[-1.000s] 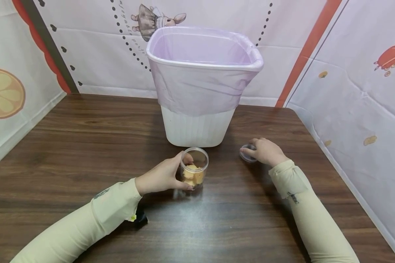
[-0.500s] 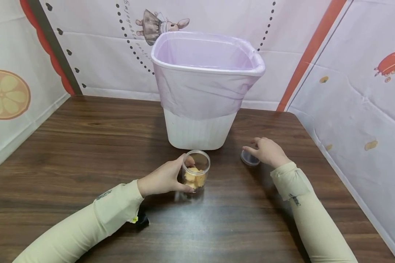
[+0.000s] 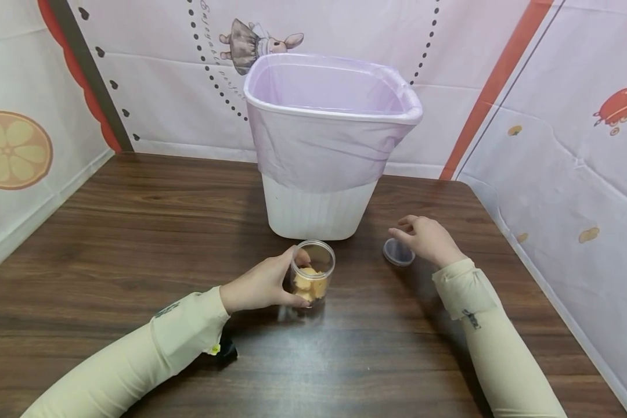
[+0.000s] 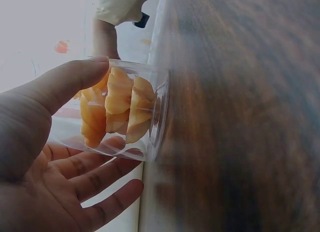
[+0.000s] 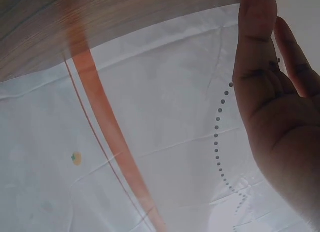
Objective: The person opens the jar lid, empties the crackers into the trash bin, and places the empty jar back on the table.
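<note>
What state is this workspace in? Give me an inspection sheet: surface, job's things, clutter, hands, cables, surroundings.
Surface: dark wood-grain table, some glare towards the front.
Job's things: clear jar, upright and uncovered, holding yellow pieces; clear round lid on the table, right of the jar.
Clutter: nothing certain; a dark object under the left cuff is too hidden to identify.
Hands: left hand grips the jar; right hand is close to the lid, holding nothing.
Cables: nothing seen.
Surroundings: white bin with purple liner behind the jar; printed white sheets around the table.
</note>
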The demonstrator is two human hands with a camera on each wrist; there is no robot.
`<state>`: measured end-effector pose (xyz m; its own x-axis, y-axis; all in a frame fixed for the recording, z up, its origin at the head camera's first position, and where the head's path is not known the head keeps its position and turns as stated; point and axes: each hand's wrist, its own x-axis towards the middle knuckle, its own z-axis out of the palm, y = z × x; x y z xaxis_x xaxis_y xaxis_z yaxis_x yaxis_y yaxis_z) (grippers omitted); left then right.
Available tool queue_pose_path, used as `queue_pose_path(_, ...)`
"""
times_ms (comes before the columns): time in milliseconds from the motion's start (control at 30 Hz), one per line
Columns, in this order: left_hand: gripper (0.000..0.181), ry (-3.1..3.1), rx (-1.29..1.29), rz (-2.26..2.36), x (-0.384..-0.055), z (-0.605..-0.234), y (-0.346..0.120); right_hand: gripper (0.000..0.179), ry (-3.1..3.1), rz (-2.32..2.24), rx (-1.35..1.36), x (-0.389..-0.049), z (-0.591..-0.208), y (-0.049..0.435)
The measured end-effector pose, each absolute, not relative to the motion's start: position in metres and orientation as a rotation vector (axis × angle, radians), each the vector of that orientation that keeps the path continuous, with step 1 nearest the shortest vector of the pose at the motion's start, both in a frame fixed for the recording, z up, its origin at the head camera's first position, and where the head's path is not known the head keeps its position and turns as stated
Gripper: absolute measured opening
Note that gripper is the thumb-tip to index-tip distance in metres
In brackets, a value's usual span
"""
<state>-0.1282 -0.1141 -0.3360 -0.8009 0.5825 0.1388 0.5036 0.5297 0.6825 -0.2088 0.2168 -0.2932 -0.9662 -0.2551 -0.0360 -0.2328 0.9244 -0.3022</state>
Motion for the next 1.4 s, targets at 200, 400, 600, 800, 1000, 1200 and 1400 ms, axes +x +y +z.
queue_pose_path(200, 0.065, 2.651, 0.944, 1.134, -0.128, -0.335, -0.114, 0.055, 3.029, -0.516, -0.406, -0.211, -0.288, 0.215)
queue_pose_path(400, 0.066, 2.657, 0.950, 1.131, -0.128, -0.336, -0.114, 0.052, 3.051, -0.576, -0.402, -0.213, -0.277, 0.212)
queue_pose_path(600, 0.066, 2.661, 0.958, 1.131, -0.129, -0.337, -0.114, 0.049, 3.069, -0.642, -0.396, -0.213, -0.268, 0.208)
queue_pose_path(800, 0.066, 2.666, 0.959, 1.127, -0.129, -0.336, -0.113, 0.047, 3.093, -0.694, -0.424, -0.214, -0.263, 0.204)
queue_pose_path(1000, 0.067, 2.669, 0.958, 1.126, -0.128, -0.337, -0.114, 0.044, 3.136, -0.763, -0.476, -0.214, -0.259, 0.202)
queue_pose_path(1200, 0.067, 2.670, 0.957, 1.123, -0.128, -0.337, -0.114, 0.044, 3.147, -0.803, -0.482, -0.214, -0.256, 0.200)
queue_pose_path(1400, 0.067, 2.671, 0.971, 1.130, -0.127, -0.337, -0.114, 0.043, 3.162, -0.831, -0.471, -0.214, -0.253, 0.198)
